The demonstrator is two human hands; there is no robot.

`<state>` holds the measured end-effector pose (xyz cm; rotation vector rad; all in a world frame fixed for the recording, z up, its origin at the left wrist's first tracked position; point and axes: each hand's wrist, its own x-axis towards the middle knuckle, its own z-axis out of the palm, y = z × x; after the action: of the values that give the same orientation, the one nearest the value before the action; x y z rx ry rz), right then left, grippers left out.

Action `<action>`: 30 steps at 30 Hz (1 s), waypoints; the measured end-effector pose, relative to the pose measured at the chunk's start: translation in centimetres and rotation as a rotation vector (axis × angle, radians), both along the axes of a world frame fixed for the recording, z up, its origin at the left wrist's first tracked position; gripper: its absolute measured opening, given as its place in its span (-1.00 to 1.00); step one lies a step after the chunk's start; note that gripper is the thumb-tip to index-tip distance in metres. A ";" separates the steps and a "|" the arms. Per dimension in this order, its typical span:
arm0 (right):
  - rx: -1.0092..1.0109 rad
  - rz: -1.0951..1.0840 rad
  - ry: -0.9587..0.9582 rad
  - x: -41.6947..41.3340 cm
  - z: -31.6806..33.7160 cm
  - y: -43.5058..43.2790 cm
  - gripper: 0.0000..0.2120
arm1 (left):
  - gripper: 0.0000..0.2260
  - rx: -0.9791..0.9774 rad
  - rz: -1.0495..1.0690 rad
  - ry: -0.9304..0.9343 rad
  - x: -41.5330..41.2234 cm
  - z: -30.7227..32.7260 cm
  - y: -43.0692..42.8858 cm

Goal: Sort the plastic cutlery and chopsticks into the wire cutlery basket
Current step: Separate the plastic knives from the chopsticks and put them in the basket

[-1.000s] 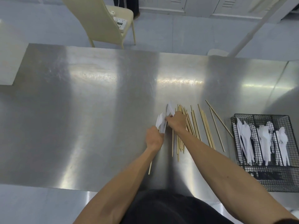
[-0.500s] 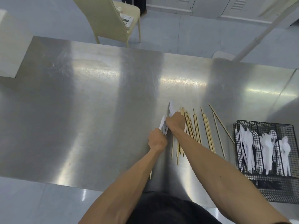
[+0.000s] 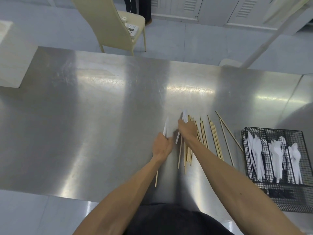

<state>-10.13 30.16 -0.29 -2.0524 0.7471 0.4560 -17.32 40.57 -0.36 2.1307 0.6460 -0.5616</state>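
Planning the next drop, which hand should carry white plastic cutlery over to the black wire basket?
Probably the right hand: it holds a white plastic cutlery piece, and the black wire basket sits on its side. The left hand would cross over.

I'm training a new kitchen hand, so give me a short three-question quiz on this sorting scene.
1. True or false: the chopsticks lie in the basket.
2. The basket stands on the person's: A left, B right, C far side.
3. What does the left hand grip?
Key: 1 false, they lie on the table; 2 B; 3 white cutlery.
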 end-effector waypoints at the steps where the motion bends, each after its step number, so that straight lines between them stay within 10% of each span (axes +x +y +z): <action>1: 0.038 -0.013 -0.010 -0.1 0.3 -0.4 -0.69 | -0.80 -0.001 -0.001 -0.032 0.2 0.2 0.1; 17: 0.222 0.039 -0.058 -4.3 2.5 -13.2 -0.80 | -0.72 0.050 -0.400 -0.053 -0.5 2.0 -6.7; 30: 0.185 0.098 -0.028 -7.9 3.6 -29.2 -0.80 | -0.61 -0.238 -0.238 0.003 -3.3 3.8 -20.7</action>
<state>-17.99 0.97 3.28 -1.9230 0.5674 0.5308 -20.64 19.91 3.47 1.9919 0.3102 -0.7323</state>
